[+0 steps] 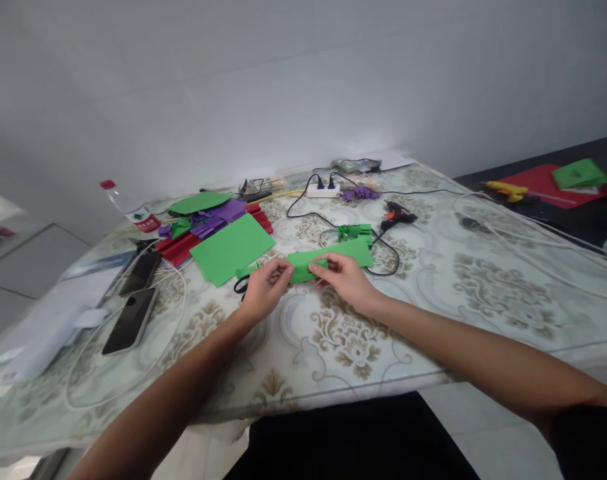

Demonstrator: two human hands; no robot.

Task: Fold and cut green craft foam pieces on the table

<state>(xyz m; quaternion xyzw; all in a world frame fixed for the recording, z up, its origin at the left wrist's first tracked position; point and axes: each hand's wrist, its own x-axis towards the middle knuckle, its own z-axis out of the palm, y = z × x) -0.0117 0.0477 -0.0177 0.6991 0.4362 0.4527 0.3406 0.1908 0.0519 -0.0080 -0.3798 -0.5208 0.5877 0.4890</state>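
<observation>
Between my two hands is a small strip of green paper (302,272), raised a little over the table. My left hand (269,283) pinches its left end, thumb on top. At the right end, my right hand (344,279) grips it between thumb and fingers. Behind it lies a longer green strip (354,252), partly covered by my right hand. Black-handled scissors (241,285) lie beside my left hand, mostly hidden. Green sheets (233,250) are spread to the left, and a bunch of cut green pieces (356,232) sits just beyond the long strip.
A black glue gun (399,215) with its cord lies right of centre. At the back is a white power strip (324,191) with plugs. On the left are a water bottle (142,217), two phones (130,322) and white cables. Purple and red paper (178,248) is heaped there.
</observation>
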